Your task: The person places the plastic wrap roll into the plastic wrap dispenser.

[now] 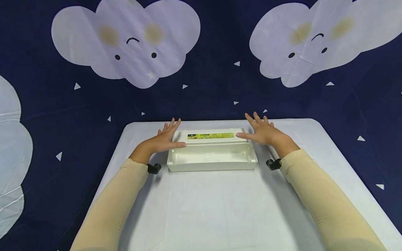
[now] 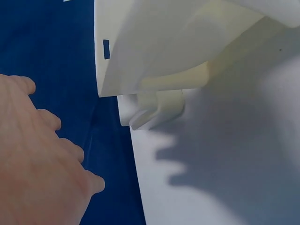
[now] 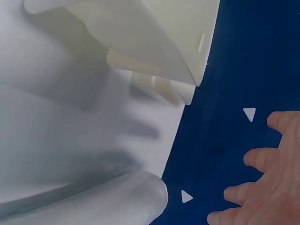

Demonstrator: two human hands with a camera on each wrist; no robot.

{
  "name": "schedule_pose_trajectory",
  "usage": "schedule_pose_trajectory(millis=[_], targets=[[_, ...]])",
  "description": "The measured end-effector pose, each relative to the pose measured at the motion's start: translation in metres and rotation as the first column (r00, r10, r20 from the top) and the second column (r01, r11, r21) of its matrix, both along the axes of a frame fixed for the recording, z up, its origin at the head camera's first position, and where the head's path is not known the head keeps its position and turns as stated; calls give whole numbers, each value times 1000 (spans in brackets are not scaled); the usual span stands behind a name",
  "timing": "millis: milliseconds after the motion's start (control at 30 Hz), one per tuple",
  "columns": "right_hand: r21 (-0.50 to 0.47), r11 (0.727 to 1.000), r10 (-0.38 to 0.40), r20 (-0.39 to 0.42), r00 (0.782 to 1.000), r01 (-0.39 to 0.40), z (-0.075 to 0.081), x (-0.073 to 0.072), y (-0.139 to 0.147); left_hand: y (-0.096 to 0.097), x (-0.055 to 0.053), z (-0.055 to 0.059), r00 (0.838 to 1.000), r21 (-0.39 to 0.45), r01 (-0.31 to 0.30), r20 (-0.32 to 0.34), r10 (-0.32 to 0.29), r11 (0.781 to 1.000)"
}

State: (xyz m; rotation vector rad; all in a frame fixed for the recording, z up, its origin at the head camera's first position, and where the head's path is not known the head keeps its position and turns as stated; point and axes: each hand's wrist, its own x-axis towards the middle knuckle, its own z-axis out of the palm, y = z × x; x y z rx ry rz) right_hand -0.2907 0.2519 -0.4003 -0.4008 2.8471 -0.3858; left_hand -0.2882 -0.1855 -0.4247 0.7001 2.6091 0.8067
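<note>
A long white plastic box (image 1: 211,166) lies on the table with its lid (image 1: 216,140) swung back on the far side. A yellow-green label (image 1: 210,136) runs along the lid. My left hand (image 1: 161,141), fingers spread, is at the lid's left end; my right hand (image 1: 265,133) is spread likewise at its right end. Whether either thumb touches the lid, I cannot tell. In the left wrist view, the left hand (image 2: 42,154) holds nothing; the right wrist view shows the right hand (image 3: 267,183) with straight fingers. The trough inside the box holds nothing visible.
A pale, rounded roll-like thing (image 3: 112,201) lies on the table right of the box, mostly hidden by the right arm in the head view. White cloth covers the table (image 1: 201,209). Behind hangs a dark blue cloth (image 1: 216,35) with clouds and triangles.
</note>
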Motion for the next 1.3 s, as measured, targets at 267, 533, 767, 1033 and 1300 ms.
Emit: schedule_pose_trajectory(millis=[267, 533, 767, 1033, 1300], targets=[[-74, 997, -32, 34, 999, 35, -1, 1, 13, -2, 1, -13, 999, 93, -26, 26, 24, 995], [-160, 985, -56, 73, 996, 67, -2, 2, 24, -1, 8, -20, 995, 195, -79, 74, 66, 978], [-188, 976, -88, 95, 992, 105, -7, 2, 34, -5, 9, -27, 993, 288, -93, 97, 67, 953], [-247, 961, -96, 108, 990, 120, -12, 3, 38, -5, 13, -34, 984, 386, -129, 162, 71, 913], [-259, 955, -112, 133, 985, 143, -14, 6, 43, -4, 18, -40, 981, 408, -156, 173, 91, 899]])
